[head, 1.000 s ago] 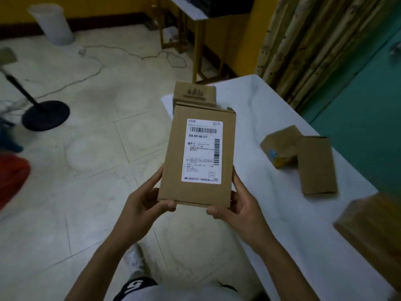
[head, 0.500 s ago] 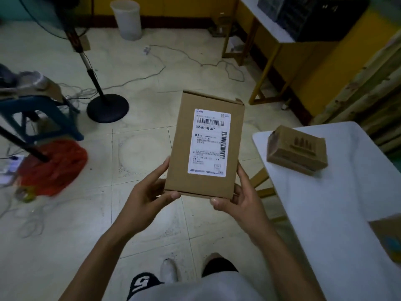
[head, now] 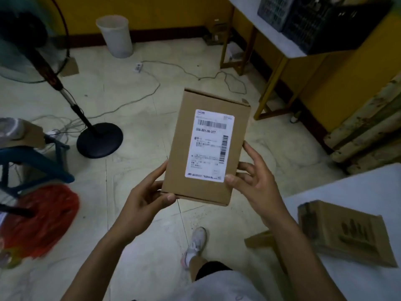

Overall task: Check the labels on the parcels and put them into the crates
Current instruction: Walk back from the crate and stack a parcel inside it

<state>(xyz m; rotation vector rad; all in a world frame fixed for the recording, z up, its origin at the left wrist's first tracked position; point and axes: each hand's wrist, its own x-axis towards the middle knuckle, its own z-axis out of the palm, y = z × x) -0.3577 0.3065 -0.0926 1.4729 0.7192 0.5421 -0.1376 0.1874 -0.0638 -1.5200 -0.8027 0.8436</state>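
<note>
A flat brown cardboard parcel (head: 180, 148) with a white barcode label (head: 209, 145) is held upright over the floor, label facing me. My left hand (head: 144, 195) grips its lower left corner, thumb on the bottom edge. My right hand (head: 252, 179) holds the lower right side, thumb on the label's corner and fingers behind the box. Two dark plastic crates (head: 321, 20) stand on a white shelf table at the top right. Another cardboard parcel (head: 342, 233) lies on the white table (head: 358, 192) at the lower right.
A standing fan with a round black base (head: 99, 140) is on the floor to the left, with cables trailing around it. A white bin (head: 116, 35) stands by the yellow wall. A blue stool (head: 32, 161) and a red mesh bag (head: 41, 220) lie at the left.
The view has swung left, away from the white table and towards the crates. The parcel stays in both hands, now tilted slightly; my right fingers have spread along its side.
</note>
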